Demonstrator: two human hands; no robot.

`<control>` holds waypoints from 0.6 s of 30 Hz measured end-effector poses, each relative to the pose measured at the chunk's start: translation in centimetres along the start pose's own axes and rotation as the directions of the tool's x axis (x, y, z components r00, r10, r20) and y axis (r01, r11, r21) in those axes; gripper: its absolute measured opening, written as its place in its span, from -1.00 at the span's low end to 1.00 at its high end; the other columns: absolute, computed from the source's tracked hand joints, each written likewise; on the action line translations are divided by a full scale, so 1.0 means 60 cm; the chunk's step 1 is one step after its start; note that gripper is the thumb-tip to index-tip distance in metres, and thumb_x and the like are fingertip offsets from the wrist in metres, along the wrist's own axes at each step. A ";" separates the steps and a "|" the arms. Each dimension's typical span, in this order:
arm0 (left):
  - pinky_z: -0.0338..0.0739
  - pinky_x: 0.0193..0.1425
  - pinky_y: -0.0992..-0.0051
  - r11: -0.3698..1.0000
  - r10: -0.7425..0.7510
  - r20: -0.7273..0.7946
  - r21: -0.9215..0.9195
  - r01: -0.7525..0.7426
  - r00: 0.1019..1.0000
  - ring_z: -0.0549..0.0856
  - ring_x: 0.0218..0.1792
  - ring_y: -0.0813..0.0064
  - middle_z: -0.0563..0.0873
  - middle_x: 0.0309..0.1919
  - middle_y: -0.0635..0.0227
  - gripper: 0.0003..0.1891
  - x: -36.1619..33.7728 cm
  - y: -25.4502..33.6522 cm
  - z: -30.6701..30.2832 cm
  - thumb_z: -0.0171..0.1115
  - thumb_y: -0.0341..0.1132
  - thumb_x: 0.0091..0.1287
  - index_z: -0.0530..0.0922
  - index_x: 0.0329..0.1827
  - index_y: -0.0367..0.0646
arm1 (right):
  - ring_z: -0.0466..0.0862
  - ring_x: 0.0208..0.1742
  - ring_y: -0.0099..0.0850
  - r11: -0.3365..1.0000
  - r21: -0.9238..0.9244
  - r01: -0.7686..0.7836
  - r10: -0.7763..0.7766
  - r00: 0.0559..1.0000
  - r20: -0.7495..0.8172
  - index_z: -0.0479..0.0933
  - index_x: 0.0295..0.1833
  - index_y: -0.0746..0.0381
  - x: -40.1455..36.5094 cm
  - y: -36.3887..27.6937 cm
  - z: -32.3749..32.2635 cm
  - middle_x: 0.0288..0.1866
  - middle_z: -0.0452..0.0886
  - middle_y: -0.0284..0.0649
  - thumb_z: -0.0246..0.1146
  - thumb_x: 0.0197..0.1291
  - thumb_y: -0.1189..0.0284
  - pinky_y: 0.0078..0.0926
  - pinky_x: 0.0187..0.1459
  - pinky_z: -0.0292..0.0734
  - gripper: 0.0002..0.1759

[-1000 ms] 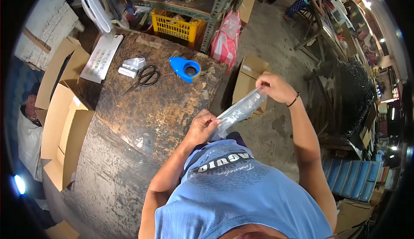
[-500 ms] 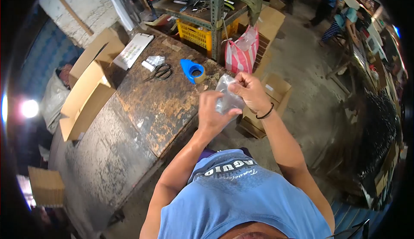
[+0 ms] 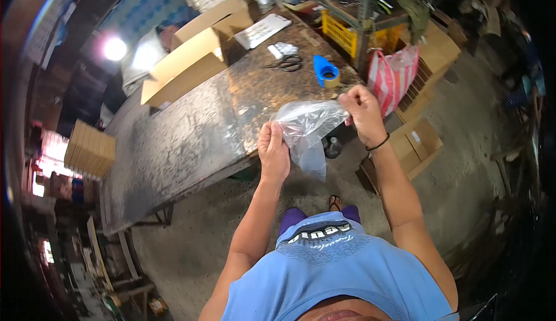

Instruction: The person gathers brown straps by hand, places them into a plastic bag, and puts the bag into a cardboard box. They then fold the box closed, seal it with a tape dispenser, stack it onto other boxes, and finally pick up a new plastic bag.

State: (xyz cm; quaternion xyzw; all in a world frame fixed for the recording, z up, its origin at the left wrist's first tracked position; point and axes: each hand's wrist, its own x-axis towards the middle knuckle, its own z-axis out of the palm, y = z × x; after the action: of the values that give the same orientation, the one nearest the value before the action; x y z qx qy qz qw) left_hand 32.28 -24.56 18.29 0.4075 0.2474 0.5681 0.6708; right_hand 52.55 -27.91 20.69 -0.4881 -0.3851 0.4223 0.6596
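Note:
A clear plastic bag [image 3: 310, 127] is stretched between my two hands, its lower part hanging down past the table's edge. My left hand [image 3: 273, 147] pinches the bag's left end between thumb and fingers. At the opposite end, my right hand [image 3: 364, 112] has its fingers closed on the bag's upper right corner; a dark band circles that wrist. Beyond the bag, a blue tape dispenser [image 3: 325, 69] with a tan roll lies on the worn table [image 3: 191, 124]. Black-handled scissors [image 3: 289, 63] rest to its left, beside a small crumpled clear plastic piece [image 3: 282, 50].
An open cardboard box [image 3: 188, 60] stands at the table's back left, near papers [image 3: 262, 30]. Right of the table are a red-and-white striped bag [image 3: 394, 77] and an open carton [image 3: 414, 147] on the floor. A metal shelf post [image 3: 365, 25] rises behind, by a yellow crate [image 3: 339, 34].
My hands have spread apart, and the bunched plastic bag is now drawn out between them. The view has swung left, showing more of the table and floor.

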 end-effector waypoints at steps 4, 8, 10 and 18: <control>0.46 -0.16 0.60 0.994 0.099 -0.117 -0.040 -0.105 0.988 0.55 -0.33 0.67 0.59 -0.37 0.44 -0.87 -0.038 0.031 -0.024 0.01 -0.34 0.45 0.44 -0.26 -0.17 | 0.48 -0.24 -0.59 0.967 0.251 0.049 -0.045 0.999 -0.022 0.27 -0.03 0.26 -0.070 0.042 0.103 -0.18 0.40 -0.32 0.26 0.11 0.46 -0.61 -0.29 0.54 -0.63; 0.47 -0.19 0.61 0.990 0.129 -0.137 0.082 -0.119 0.982 0.55 -0.33 0.67 0.61 -0.33 0.43 -0.93 -0.104 0.052 -0.070 0.14 -0.39 0.36 0.46 -0.24 -0.17 | 0.50 0.01 -0.44 0.967 -0.029 0.253 -0.245 0.955 0.166 0.31 0.14 0.32 -0.148 0.105 0.213 0.01 0.46 -0.22 0.42 -0.11 0.34 -0.46 -0.05 0.49 -0.31; 0.47 -0.16 0.59 0.982 0.151 -0.106 0.128 -0.137 0.983 0.56 -0.28 0.67 0.63 -0.26 0.41 -0.91 -0.142 0.073 -0.104 0.19 -0.40 0.33 0.49 -0.18 -0.20 | 0.52 -0.12 -0.49 0.953 -0.024 0.303 -0.291 0.932 0.215 0.43 0.01 0.32 -0.184 0.083 0.265 -0.09 0.53 -0.27 0.43 -0.09 0.30 -0.44 -0.10 0.48 -0.44; 0.56 -0.04 0.34 0.947 0.056 -0.235 -0.296 -0.127 0.970 0.66 -0.17 0.44 0.67 -0.24 0.38 -0.88 -0.283 0.197 -0.287 0.10 -0.25 0.39 0.49 -0.22 -0.10 | 0.48 -0.43 -0.63 0.956 -0.291 0.036 0.082 0.921 0.381 0.54 -0.31 0.36 -0.218 0.158 0.373 -0.44 0.56 -0.43 0.23 0.14 0.41 -0.57 -0.37 0.42 -0.81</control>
State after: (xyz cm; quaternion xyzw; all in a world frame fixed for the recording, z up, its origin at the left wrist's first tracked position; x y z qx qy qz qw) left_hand 8.02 -36.07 16.48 0.2424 0.2101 0.6725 0.6669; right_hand 25.67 -31.41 15.31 -0.4910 -0.5606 0.4571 0.4854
